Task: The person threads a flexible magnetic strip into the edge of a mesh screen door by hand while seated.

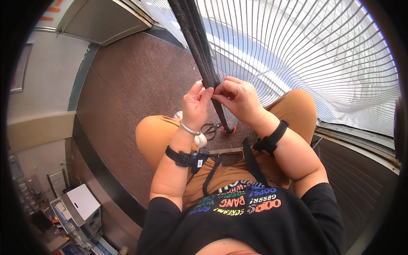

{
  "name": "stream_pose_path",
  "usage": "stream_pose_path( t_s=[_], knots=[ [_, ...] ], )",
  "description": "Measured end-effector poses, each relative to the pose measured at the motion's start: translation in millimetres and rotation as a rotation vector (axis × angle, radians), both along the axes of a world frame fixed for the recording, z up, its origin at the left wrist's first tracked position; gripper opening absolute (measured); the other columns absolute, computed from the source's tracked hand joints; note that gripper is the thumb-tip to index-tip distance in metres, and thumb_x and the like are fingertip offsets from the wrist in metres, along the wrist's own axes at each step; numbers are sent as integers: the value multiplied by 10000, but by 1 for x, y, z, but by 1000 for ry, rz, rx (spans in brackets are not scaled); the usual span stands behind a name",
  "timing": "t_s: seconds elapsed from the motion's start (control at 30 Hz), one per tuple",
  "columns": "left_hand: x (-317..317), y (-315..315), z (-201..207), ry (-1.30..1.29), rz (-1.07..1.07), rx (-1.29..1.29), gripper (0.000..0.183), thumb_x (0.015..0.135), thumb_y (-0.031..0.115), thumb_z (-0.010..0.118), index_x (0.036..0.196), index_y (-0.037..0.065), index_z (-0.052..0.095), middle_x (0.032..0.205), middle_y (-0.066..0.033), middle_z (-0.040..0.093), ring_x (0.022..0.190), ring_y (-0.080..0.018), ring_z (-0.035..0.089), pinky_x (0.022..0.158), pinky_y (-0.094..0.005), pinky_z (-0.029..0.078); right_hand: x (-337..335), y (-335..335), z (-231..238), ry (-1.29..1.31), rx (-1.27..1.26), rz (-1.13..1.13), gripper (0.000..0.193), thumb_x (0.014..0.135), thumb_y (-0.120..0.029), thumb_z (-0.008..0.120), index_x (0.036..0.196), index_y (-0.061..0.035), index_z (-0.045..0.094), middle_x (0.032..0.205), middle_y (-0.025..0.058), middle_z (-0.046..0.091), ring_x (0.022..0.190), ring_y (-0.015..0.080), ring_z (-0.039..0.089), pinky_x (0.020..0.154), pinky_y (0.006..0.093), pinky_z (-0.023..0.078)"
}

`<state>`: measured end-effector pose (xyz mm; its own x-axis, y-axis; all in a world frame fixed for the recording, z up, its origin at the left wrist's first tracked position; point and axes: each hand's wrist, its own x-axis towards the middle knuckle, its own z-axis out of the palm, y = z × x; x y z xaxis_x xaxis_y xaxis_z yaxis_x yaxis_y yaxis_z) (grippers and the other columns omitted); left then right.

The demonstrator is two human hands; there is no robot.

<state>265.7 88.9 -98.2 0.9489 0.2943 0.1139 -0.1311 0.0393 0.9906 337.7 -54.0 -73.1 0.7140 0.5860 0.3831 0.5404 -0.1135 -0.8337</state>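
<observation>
My left hand (196,104) and my right hand (238,98) meet in front of me, both pinching a long black strap (196,38) that runs up out of the top of the view. The strap's lower end (221,114) hangs down between my knees. A silver bangle and a black wristband sit on my left wrist; a black wristband sits on my right wrist. I am seated, with orange trousers over both knees (155,131).
A white sheet with thin dark stripes (323,55) billows across the upper right. Brown carpet floor (131,80) lies ahead. Scissors with a red part (221,126) lie on the floor by my feet. A white box and clutter (78,204) stand at lower left.
</observation>
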Motion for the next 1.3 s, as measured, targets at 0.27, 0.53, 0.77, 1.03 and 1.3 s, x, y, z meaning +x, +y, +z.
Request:
stream_pose_path(
  t_s=[0.27, 0.53, 0.77, 1.03, 1.3],
  knots=[
    [1, 1, 13, -20, 25, -66, 179, 953, 106, 499, 1060, -32, 539, 1017, -118, 649, 951, -146, 603, 887, -274, 457, 1, -4, -3, 99, 73, -97, 112, 773, -45, 697, 805, -12, 594, 671, 48, 540, 520, 103, 490, 487, 247, 399],
    [0, 4, 10, -38, 20, -75, 183, 960, 119, 483, 1054, -27, 542, 992, -136, 652, 914, -182, 635, 853, -297, 497, 1, -5, 4, 123, 11, -93, 98, 761, -84, 685, 788, -37, 603, 705, 78, 584, 575, 200, 575, 537, 303, 461],
    [-1, 5, 12, -6, 16, -92, 194, 957, 140, 498, 1054, -20, 548, 962, -131, 659, 887, -186, 646, 828, -303, 515, 1, -4, 2, 98, 64, -82, 107, 781, -43, 697, 811, -20, 597, 661, 42, 548, 508, 80, 461, 471, 238, 378],
    [-1, 6, 11, 4, 8, -139, 188, 953, 110, 494, 1078, -23, 541, 986, -133, 654, 921, -191, 638, 838, -307, 512, 1, -3, 5, 164, 11, -79, 101, 763, -57, 685, 802, -21, 599, 721, 87, 590, 563, 187, 570, 535, 290, 463],
    [1, 2, 13, -89, 22, -146, 256, 949, 56, 473, 1202, 15, 481, 1035, -137, 636, 943, -197, 629, 850, -311, 508, 2, -1, 0, 155, 24, -44, 85, 796, -24, 677, 834, -6, 603, 664, 17, 550, 522, 50, 438, 474, 214, 361]
  ],
)
